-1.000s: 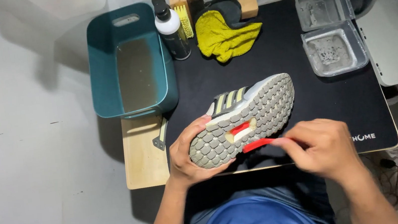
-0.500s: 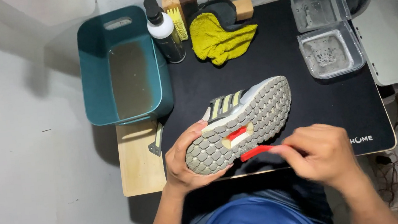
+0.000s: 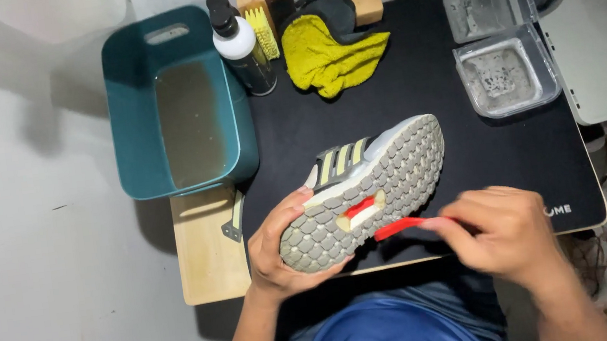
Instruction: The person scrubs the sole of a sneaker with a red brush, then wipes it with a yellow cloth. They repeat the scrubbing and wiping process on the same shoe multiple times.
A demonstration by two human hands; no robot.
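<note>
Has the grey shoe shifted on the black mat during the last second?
No, not noticeably. The grey shoe, sole up in the left hand, lies at the same spot on the black mat, toe toward the clear tray; only the camera view drifted.

shoe (image 3: 368,189) on mat (image 3: 418,95) – tub (image 3: 172,105) left, bottle (image 3: 242,47) and cloth (image 3: 332,55) behind, trays (image 3: 508,76) right

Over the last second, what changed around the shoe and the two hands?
Little. The right hand keeps the red tool against the sole's edge; the left hand still cradles the upturned shoe. Only the camera view drifted. Tub, bottle and cloth stayed put.
</note>
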